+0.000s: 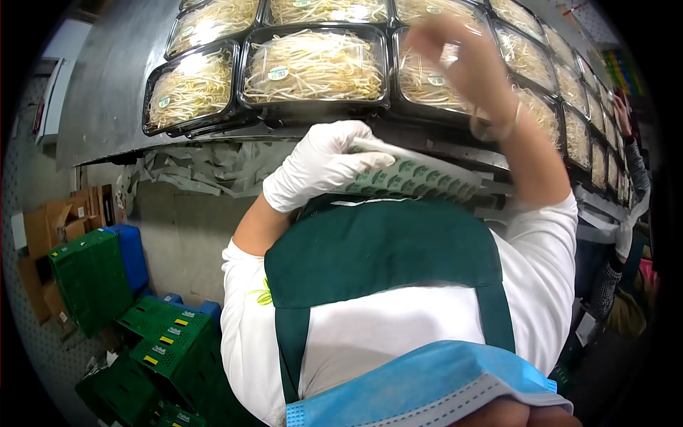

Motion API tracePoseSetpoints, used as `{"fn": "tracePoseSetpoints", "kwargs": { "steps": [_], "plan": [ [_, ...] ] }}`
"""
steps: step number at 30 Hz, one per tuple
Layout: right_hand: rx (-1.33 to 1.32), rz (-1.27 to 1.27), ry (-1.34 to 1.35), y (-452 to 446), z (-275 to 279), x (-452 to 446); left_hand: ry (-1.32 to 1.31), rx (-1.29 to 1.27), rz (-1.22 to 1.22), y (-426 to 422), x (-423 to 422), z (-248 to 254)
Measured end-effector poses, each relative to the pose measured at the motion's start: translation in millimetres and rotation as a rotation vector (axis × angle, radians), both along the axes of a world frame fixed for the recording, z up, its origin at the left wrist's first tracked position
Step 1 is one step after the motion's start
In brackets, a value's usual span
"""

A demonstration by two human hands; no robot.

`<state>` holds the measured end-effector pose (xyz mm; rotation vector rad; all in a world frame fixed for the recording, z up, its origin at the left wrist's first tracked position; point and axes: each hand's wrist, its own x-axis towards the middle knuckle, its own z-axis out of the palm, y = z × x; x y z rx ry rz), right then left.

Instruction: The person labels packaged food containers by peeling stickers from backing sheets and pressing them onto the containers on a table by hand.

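Probably light and bendy, the label sheet sits at two o'clock — best held by its ten-o'clock end, where the gloved left hand's thumb and fingers pinch it. One-o'clock right hand: fingers too blurred to tell.

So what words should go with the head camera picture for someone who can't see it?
A white-gloved left hand holds a sheet of green-printed stickers. The right hand, blurred, is raised near black trays of bean sprouts on a grey table.
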<state>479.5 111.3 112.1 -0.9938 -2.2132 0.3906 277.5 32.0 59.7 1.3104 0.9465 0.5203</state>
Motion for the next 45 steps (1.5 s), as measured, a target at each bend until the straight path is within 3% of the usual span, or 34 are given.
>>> {"fn": "tracePoseSetpoints", "kwargs": {
  "steps": [1,2,3,4,6,9,11,14,17,19,20,21,23,25,26,29,30,31,33,37,41,45],
  "plan": [
    [-0.017,-0.059,0.010,54.8,-1.8,18.4,-0.127,-0.024,0.007,-1.1,-2.2,-8.8],
    [-0.215,-0.266,0.189,107.1,-3.4,30.5,-0.340,-0.042,0.113,-4.0,-1.4,-23.2],
    [-0.224,-0.422,0.195,159.4,-19.5,53.9,-0.194,-0.119,0.134,-5.4,-2.7,-5.9],
    [-0.216,-0.478,0.116,211.1,-40.5,75.6,-0.225,-0.098,0.158,-8.3,-5.1,-10.7],
    [-0.177,-0.561,-0.019,231.9,-51.9,72.6,-0.298,-0.047,0.195,-13.2,-8.5,-31.2],
    [-0.189,-0.632,-0.257,260.4,-72.3,65.7,-0.527,-0.288,0.195,-21.0,-18.2,-47.0],
    [-0.192,-0.675,-0.339,231.4,-52.1,51.5,-0.317,-0.009,0.241,-24.2,-2.2,-26.8],
    [-0.024,-0.603,-0.327,242.1,-60.5,98.9,-0.352,0.034,0.363,-31.8,6.2,-31.0],
    [0.157,-0.528,-0.291,242.5,-59.6,123.4,-0.402,0.075,0.661,-39.7,-3.0,-27.4],
    [-0.398,-0.133,0.121,124.8,-3.1,77.7,-0.419,0.142,0.825,-46.6,-10.9,-30.7],
    [-0.394,0.168,0.273,95.6,-7.2,82.8,-0.371,0.180,0.883,-52.1,-17.5,-31.9],
    [-0.373,0.085,0.071,32.5,3.8,72.8,-0.326,0.223,0.932,-57.0,-22.0,-33.4],
    [0.024,0.106,0.035,-56.2,3.5,45.9,-0.404,0.319,0.985,-69.2,-26.1,-37.7],
    [-0.164,0.058,0.098,-95.4,-13.4,29.9,-0.457,0.275,1.013,-90.5,-26.9,-35.0],
    [-0.388,-0.014,0.166,-116.7,-22.2,21.2,-0.464,0.282,1.033,-112.7,-28.4,-39.0],
    [-0.054,-0.118,0.156,-133.2,-43.0,17.4,-0.523,0.238,1.148,-148.4,-30.1,-35.0],
    [-0.168,-0.101,0.216,-144.1,-40.5,13.3,-0.509,0.225,1.158,-159.0,-33.7,-38.4],
    [-0.463,0.038,0.376,-156.1,-42.4,11.9,-0.506,0.221,1.163,-167.4,-34.4,-41.1],
    [-0.529,0.204,0.458,-170.9,-56.1,7.8,-0.518,0.255,1.178,-180.3,-34.3,-46.8],
    [-0.800,0.176,0.668,-188.3,-49.0,4.6,-0.449,0.296,1.084,-187.2,-19.8,-17.7],
    [-1.002,0.191,0.612,-159.4,-53.0,18.9,-0.339,0.409,0.906,-168.3,-33.5,-29.3],
    [-1.086,0.300,0.783,-178.0,-57.7,29.2,-0.320,0.482,0.873,-184.0,-26.9,-22.8]
  ]
}}
